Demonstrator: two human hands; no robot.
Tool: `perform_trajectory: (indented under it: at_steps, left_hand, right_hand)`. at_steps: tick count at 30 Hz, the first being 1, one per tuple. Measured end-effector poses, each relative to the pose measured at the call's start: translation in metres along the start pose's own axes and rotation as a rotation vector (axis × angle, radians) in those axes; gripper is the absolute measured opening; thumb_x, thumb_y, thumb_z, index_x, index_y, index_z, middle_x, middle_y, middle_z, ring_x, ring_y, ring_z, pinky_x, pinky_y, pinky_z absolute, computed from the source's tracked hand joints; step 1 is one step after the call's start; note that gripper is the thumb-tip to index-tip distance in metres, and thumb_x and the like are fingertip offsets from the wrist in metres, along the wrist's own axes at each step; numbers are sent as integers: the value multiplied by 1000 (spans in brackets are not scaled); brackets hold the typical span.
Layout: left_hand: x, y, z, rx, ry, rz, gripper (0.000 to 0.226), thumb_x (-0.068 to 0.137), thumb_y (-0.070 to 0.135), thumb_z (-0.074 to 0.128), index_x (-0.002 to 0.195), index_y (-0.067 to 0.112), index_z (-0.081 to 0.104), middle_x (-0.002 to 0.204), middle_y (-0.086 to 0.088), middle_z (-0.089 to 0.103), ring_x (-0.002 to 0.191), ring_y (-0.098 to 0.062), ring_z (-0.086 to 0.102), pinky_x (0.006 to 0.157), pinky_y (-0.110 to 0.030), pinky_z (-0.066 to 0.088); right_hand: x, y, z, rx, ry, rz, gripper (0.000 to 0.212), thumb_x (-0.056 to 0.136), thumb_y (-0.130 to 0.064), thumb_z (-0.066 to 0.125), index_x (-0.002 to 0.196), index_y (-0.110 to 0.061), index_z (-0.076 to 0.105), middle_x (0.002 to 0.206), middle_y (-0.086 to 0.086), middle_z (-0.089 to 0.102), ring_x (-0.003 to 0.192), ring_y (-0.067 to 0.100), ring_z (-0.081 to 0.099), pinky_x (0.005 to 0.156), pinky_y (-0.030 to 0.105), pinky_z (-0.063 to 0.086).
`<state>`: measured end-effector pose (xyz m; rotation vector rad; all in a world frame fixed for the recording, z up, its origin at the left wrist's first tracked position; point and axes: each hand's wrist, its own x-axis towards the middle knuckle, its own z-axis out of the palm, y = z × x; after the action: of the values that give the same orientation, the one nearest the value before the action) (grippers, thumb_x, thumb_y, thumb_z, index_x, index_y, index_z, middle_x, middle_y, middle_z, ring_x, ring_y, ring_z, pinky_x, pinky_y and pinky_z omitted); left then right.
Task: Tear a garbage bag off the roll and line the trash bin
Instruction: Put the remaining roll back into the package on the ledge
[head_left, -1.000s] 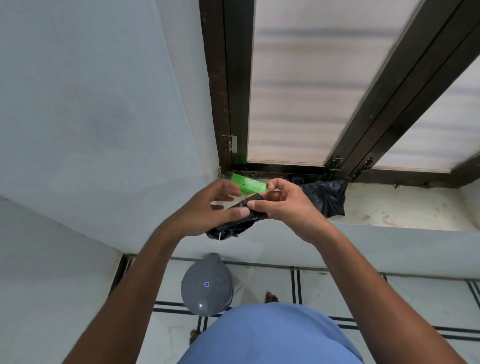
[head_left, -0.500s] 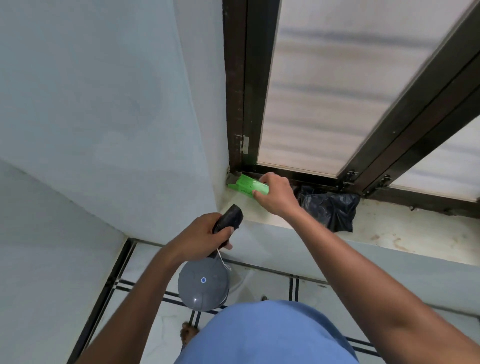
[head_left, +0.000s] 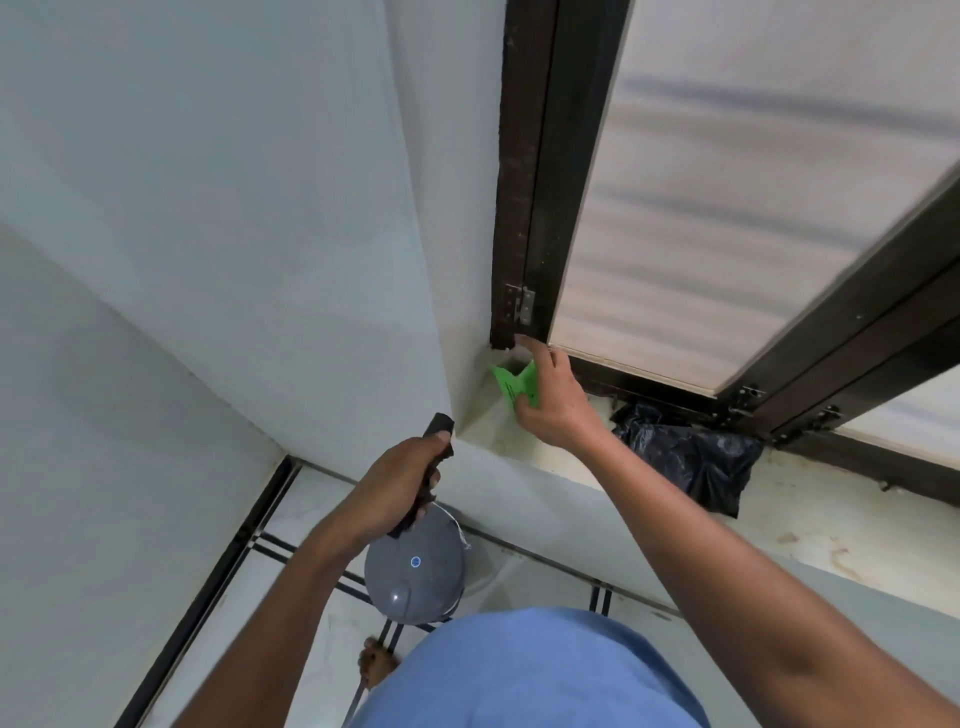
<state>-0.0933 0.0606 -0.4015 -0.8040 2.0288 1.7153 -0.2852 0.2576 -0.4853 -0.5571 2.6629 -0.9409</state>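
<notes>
My left hand (head_left: 397, 480) is shut around a black garbage bag roll (head_left: 435, 452), held upright in front of the wall corner, above the bin. The grey round-lidded trash bin (head_left: 415, 577) stands on the floor below that hand. My right hand (head_left: 550, 402) rests on a green paper wrapper (head_left: 511, 384) in the left corner of the window ledge; the fingers press on it, and whether they grip it I cannot tell. A crumpled black plastic bag (head_left: 691, 457) lies on the ledge just right of that hand.
The stone window ledge (head_left: 810, 525) runs to the right under a dark wooden window frame (head_left: 524, 171). White walls close in on the left. The tiled floor (head_left: 306, 530) has black inlay lines, and my foot (head_left: 376, 662) is beside the bin.
My hands separated: the left took the black roll down and left, the right reached to the green wrapper and pushed it into the ledge corner. The view shifted left and down.
</notes>
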Motion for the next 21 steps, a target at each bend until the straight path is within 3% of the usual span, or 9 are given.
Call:
perform_trajectory:
  at_steps: [2, 4, 7, 11, 15, 17, 21]
  left_hand:
    - [5, 4, 2, -48, -27, -28, 75, 102, 66, 45, 120, -4, 64, 76, -2, 60, 52, -19, 54, 56, -31, 42]
    - [8, 12, 7, -13, -16, -39, 70, 110, 61, 40, 105, -3, 68, 73, -4, 62, 52, -18, 58, 59, -32, 45]
    - [6, 28, 15, 120, 12, 0, 56, 113, 55, 38, 87, 11, 62, 69, -4, 61, 56, -16, 60, 60, -30, 45]
    - [8, 52, 23, 212, 27, 71, 49, 115, 51, 35, 95, 14, 61, 74, -4, 60, 63, -16, 57, 57, -26, 44]
    - [15, 72, 29, 303, 1, 255, 35, 117, 40, 39, 123, 22, 68, 77, 0, 57, 65, -13, 51, 54, -19, 42]
    - [27, 80, 31, 512, 14, 419, 34, 116, 39, 42, 132, 23, 67, 86, 4, 61, 74, -9, 56, 66, -22, 46]
    - [51, 95, 45, 975, 148, 654, 40, 110, 38, 57, 146, 19, 60, 128, -2, 63, 107, -19, 66, 89, -31, 54]
  right_hand:
    - [-14, 8, 1, 65, 25, 16, 89, 94, -16, 72, 168, -36, 28, 149, 4, 41, 119, 24, 57, 105, 45, 58]
    - [-25, 17, 4, 90, 29, 41, 85, 92, -20, 74, 166, -29, 34, 146, 3, 41, 122, 23, 57, 110, 47, 56]
    - [-39, 24, 11, 173, 50, 87, 85, 89, -47, 78, 162, -29, 38, 146, -1, 41, 126, 19, 53, 110, 42, 53]
    - [-42, 21, 19, 303, 89, 114, 82, 96, -80, 60, 159, -31, 40, 148, -2, 42, 129, 17, 54, 111, 42, 51]
    - [-38, 22, 25, 262, 99, 125, 82, 97, -73, 66, 161, -31, 35, 151, -1, 43, 130, 17, 54, 112, 39, 50]
    - [-37, 24, 29, 214, 96, 103, 78, 100, -62, 73, 162, -33, 35, 150, 0, 46, 128, 18, 56, 110, 38, 51]
    - [-35, 27, 30, 196, 126, 81, 68, 102, -53, 74, 158, -36, 41, 143, -1, 50, 124, 22, 62, 105, 41, 56]
